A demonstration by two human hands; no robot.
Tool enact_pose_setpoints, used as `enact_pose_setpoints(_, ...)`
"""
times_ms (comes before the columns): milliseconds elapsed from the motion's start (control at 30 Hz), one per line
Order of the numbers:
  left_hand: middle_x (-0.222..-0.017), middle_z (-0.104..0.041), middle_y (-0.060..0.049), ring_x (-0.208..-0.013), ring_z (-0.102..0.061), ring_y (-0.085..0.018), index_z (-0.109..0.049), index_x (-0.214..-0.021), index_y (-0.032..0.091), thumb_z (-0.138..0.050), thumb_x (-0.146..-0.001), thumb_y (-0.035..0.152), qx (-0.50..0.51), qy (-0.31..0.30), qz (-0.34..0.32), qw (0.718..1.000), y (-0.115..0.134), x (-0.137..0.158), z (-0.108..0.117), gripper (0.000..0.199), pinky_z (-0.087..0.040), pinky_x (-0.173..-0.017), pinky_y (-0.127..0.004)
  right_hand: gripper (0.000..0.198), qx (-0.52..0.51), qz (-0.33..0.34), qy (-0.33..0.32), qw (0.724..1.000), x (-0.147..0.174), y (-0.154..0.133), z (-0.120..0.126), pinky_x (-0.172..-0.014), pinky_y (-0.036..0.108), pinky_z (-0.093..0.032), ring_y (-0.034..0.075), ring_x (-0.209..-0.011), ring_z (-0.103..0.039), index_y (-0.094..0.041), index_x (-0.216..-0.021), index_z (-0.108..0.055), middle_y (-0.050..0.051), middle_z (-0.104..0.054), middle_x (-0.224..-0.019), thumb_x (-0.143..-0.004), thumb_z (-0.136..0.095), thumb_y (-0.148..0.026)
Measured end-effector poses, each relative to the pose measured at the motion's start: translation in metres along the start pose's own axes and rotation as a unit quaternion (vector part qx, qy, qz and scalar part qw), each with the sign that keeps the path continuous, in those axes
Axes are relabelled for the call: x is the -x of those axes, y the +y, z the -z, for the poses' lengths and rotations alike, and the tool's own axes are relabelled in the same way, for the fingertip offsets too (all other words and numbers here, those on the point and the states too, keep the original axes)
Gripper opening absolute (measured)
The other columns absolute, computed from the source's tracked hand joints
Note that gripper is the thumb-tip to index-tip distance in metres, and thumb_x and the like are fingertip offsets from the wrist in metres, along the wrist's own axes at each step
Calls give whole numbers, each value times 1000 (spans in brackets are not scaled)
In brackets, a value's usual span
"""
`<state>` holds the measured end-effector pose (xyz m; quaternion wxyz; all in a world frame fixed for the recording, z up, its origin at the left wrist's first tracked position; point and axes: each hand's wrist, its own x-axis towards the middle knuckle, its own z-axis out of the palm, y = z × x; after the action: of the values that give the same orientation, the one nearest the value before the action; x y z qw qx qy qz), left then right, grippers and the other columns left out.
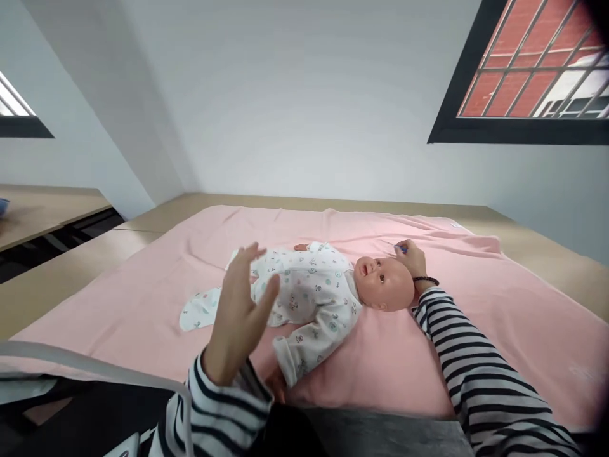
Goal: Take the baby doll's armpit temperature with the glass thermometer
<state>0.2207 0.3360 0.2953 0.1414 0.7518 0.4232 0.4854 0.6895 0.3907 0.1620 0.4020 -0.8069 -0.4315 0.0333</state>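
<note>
A baby doll (311,285) in a white patterned sleepsuit lies on its back across a pink blanket (380,362). Its bald head (387,285) points right and its legs point left. My left hand (245,304) hovers in front of the doll's legs, fingers and thumb spread, holding nothing. Just beyond the top of the doll's head, my right hand (413,259) is closed on a small blue object (402,249). Most of that object is hidden by the fingers, and its kind is unclear.
Under the blanket is a light wooden table (514,231), set against a white wall (304,114). A barred window (533,70) is at the upper right. A pale curved cable or tube (95,362) crosses the lower left, close to my left sleeve.
</note>
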Motion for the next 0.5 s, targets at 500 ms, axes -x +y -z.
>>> enact_pose_setpoints(500, -113, -75, 2, -110, -71, -14, -74, -116, 24, -57, -103, 31, 155, -138, -271, 940, 100, -120, 33, 22, -61, -99, -25, 32, -403, -91, -52, 909, 0, -27, 16, -86, 32, -60, 16, -100, -66, -12, -121, -64, 9, -66, -117, -102, -64, -37)
